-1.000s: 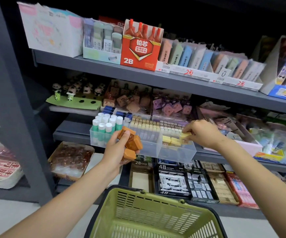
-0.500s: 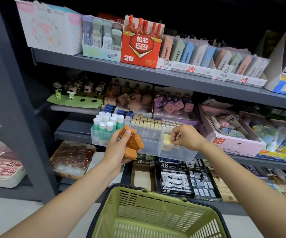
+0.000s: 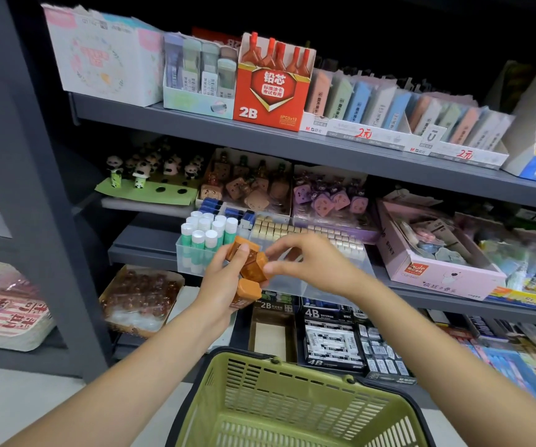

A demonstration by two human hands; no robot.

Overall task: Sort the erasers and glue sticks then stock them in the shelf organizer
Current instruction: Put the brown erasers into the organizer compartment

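- The left hand (image 3: pixel 218 282) is curled round a small clutch of orange-brown block erasers (image 3: pixel 250 269), stacked against the palm and held up right in front of the clear plastic shelf organizer (image 3: pixel 195 262). Looks like it's acting as a little supply tray so the other hand can feed from it.
- The right hand (image 3: pixel 308 264) is at the top of that clutch, thumb and forefinger closing on the uppermost eraser. It's touching the block, but whether it has actually lifted it free can't be told from here.
- The organizer sits on the front edge of the middle grey metal shelf (image 3: pixel 144 250). Its left compartment is packed with upright white-capped green glue sticks (image 3: pixel 208 233), so that side seems done, or close to it.
- The compartments to the right are mostly hidden behind both hands, so there's no telling what's in them.
- Best guess: the orange erasers go in a section of their own, next to the glue, so the types stay apart.
- An olive-green plastic shopping basket (image 3: pixel 292 404) hangs low between the arms, straight under the hands. Handy if a block slips, since it would probably drop in there rather than on the floor.
- The basket's bottom looks bare from this angle.
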